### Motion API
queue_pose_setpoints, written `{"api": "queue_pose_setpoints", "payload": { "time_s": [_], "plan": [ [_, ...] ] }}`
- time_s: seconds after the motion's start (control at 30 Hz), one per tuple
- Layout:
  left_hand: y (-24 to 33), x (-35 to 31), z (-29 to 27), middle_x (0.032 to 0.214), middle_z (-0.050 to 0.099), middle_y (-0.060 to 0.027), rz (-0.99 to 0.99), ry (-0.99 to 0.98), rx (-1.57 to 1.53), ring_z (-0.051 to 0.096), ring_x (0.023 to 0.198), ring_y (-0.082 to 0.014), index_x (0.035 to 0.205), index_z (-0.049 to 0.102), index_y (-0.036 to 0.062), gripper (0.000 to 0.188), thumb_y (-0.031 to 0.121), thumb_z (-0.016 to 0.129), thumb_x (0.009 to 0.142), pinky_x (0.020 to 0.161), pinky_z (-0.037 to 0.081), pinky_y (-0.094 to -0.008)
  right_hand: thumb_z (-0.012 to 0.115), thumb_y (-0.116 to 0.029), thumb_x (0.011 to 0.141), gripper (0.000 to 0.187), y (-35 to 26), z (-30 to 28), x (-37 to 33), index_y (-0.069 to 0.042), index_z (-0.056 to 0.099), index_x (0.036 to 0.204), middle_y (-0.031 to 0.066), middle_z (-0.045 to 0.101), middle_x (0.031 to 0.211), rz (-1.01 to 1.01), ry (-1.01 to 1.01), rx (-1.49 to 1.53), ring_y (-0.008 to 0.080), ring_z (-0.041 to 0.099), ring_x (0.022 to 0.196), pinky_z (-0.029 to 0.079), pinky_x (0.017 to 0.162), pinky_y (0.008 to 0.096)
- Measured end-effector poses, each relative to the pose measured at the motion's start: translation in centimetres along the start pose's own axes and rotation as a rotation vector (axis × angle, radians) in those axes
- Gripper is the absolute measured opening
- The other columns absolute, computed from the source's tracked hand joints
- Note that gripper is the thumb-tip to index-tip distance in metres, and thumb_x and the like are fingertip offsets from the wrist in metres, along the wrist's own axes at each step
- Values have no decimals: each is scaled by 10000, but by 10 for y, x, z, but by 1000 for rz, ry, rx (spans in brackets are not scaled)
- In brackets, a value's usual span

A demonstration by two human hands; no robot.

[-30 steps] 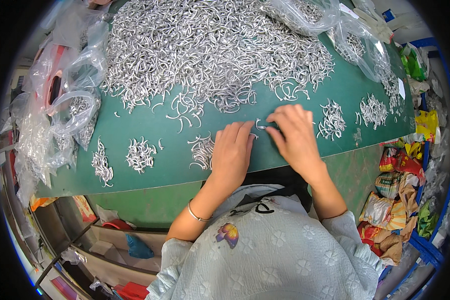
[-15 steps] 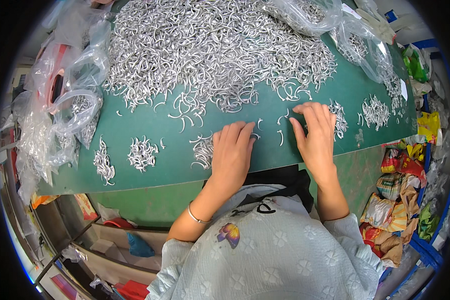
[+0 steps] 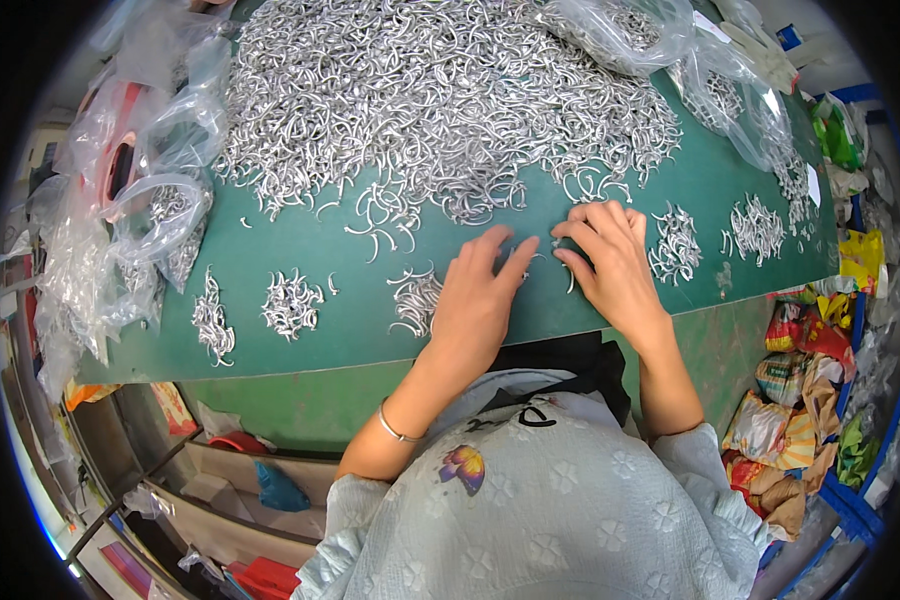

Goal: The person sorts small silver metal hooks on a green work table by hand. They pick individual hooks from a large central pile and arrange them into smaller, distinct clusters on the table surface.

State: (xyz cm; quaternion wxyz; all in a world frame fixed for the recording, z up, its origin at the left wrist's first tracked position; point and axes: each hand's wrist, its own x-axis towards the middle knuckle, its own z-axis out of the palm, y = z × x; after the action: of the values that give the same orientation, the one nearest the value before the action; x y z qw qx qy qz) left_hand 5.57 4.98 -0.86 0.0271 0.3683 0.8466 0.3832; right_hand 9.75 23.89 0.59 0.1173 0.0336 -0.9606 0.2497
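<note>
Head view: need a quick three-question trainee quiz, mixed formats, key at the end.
1. Which wrist wears the bracelet?
2. True or false: the large heap of metal pieces lies farther from the person's body than the left hand and right hand.
3. Pick one: how many small piles lie left of the left hand? A) one B) three C) six

Key: 1. Left. 2. True. 3. B.

Curved silvery pieces (image 3: 440,110) heaped on green table (image 3: 360,325); small piles (image 3: 290,308) near its edge
</note>
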Motion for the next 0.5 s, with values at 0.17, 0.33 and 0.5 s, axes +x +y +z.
{"api": "queue_pose_setpoints", "payload": {
  "time_s": [0.17, 0.33, 0.5],
  "plan": [
    [-2, 5, 1, 1271, 525, -173, 153, -77, 125, 515, 1160, -348, 1217, 606, -2, 497, -46, 564, 724, 911, 459, -385, 741, -59, 758, 209, 10, -7, -6, -65, 655, 949, 62, 579, 975, -12, -15, 10, 261, 532, 958, 375, 829, 379],
    [-5, 5, 2, 1213, 517, -189, 196, -121, 26, 526, 1085, -344, 1111, 581, -63, 388, -47, 572, 723, 902, 463, -390, 727, -39, 782, 171, 17, -9, -13, -47, 664, 940, 92, 614, 971, 43, 23, 20, 285, 562, 943, 389, 825, 372],
    [-9, 10, 5, 1168, 481, -198, 183, -161, 64, 528, 1021, -350, 1005, 540, -68, 297, -51, 589, 713, 865, 489, -385, 729, -16, 779, 166, 23, -7, -12, -23, 656, 928, 110, 614, 960, 52, 43, 45, 293, 566, 943, 393, 849, 367]
  ]
}}
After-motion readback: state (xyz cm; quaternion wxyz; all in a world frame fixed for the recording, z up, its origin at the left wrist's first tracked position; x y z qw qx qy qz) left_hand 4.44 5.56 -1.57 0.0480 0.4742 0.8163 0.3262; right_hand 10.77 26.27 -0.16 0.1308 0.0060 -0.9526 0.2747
